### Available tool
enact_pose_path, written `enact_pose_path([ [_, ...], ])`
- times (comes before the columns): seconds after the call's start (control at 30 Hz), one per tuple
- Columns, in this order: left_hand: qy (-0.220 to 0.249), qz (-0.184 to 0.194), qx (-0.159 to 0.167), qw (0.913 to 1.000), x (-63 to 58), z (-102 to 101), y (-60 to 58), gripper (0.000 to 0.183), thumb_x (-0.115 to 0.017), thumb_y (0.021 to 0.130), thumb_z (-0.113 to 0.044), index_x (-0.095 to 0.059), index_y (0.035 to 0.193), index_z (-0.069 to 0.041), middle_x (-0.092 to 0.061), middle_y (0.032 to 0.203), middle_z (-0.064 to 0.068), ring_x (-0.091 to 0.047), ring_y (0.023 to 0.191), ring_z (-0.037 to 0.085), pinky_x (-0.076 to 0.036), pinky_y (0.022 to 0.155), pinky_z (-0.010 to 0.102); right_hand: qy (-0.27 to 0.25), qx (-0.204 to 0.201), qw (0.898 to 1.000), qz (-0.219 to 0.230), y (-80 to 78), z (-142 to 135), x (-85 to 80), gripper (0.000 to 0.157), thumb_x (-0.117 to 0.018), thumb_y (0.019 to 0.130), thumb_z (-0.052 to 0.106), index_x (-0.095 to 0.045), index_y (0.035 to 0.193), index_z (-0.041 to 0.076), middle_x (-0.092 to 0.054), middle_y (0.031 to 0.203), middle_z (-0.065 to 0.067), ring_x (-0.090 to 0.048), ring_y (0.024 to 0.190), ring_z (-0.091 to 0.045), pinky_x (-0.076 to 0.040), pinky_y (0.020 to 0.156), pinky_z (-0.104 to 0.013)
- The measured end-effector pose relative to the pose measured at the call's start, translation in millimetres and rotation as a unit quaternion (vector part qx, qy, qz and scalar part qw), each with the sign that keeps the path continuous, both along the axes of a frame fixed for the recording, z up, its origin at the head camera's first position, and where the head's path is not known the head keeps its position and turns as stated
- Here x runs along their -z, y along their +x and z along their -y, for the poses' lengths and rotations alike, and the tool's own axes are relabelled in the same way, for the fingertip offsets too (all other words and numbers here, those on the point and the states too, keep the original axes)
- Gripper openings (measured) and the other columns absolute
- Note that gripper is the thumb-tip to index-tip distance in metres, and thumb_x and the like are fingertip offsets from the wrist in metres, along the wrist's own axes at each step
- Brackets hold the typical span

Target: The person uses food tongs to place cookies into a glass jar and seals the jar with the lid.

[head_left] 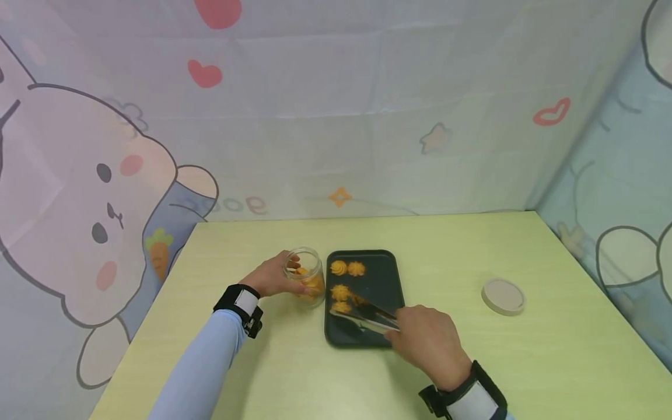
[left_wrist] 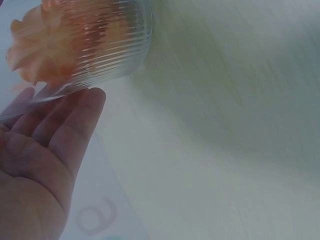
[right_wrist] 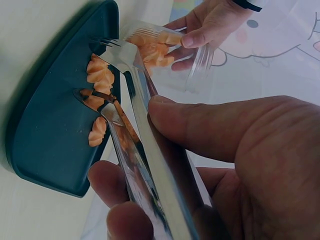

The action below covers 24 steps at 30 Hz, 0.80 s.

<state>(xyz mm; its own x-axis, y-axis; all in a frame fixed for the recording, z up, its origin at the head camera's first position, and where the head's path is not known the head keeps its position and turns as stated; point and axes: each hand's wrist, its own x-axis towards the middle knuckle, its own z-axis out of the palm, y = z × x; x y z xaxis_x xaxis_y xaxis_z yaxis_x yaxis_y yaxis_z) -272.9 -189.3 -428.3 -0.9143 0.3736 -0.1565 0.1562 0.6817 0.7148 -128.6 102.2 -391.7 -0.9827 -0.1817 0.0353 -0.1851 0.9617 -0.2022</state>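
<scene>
My left hand (head_left: 275, 275) holds a clear ribbed glass jar (head_left: 317, 274) upright on the table, left of a dark tray (head_left: 378, 274). Orange swirl-shaped cookies (left_wrist: 47, 47) sit inside the jar. In my right hand (head_left: 430, 344) is a pair of metal tongs (head_left: 364, 322), reaching leftward over the tray. One tong end is pronged like a fork (right_wrist: 117, 52), the other rounded like a spoon (right_wrist: 107, 110). An orange cookie (right_wrist: 100, 75) shows between these ends in the right wrist view. More piped cookies (head_left: 347, 268) lie along the tray's left side.
A round pale lid (head_left: 503, 296) lies on the table to the right of the tray. The light wooden table (head_left: 446, 251) meets a printed cloth backdrop (head_left: 367, 116) at its back edge, with more cloth along the sides.
</scene>
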Motion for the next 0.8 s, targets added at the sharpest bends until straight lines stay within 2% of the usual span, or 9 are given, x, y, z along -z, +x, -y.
enact_pose_path([
  [0.3, -0.006, 0.015, -0.002, 0.9999, -3.2, -1, -1.5, 0.086, -0.083, 0.07, -0.029, -0.038, 0.138, -0.001, -0.05, 0.139, 0.019, -0.045, 0.125, 0.033, -0.04, 0.102, 0.051, 0.003, -0.003, 1.0, 0.006, -2.6, 5, 0.0, 0.035, -0.073, 0.078, 0.032, -0.054, 0.053, 0.016, -0.052, 0.049, 0.002, -0.047, 0.044, -0.014, -0.036, 0.037, -0.033],
  [0.57, -0.017, 0.027, -0.007, 0.9995, -5.3, -1, -1.8, 0.088, -0.083, 0.07, -0.029, -0.037, 0.138, -0.001, -0.049, 0.14, 0.018, -0.045, 0.125, 0.033, -0.04, 0.103, 0.051, 0.015, -0.01, 1.0, -0.019, -3.0, 11, 0.9, 0.032, -0.074, 0.076, 0.031, -0.058, 0.055, 0.013, -0.052, 0.049, 0.0, -0.047, 0.044, -0.015, -0.038, 0.036, -0.035],
  [0.8, -0.02, 0.028, -0.011, 0.9993, -10.3, -3, 3.4, 0.082, -0.083, 0.07, -0.027, -0.039, 0.135, -0.003, -0.05, 0.139, 0.018, -0.046, 0.124, 0.033, -0.041, 0.102, 0.051, 0.037, -0.013, 0.998, -0.043, -4.2, 16, 4.8, 0.031, -0.076, 0.074, 0.032, -0.06, 0.054, 0.013, -0.052, 0.047, 0.001, -0.047, 0.043, -0.015, -0.039, 0.034, -0.034],
])
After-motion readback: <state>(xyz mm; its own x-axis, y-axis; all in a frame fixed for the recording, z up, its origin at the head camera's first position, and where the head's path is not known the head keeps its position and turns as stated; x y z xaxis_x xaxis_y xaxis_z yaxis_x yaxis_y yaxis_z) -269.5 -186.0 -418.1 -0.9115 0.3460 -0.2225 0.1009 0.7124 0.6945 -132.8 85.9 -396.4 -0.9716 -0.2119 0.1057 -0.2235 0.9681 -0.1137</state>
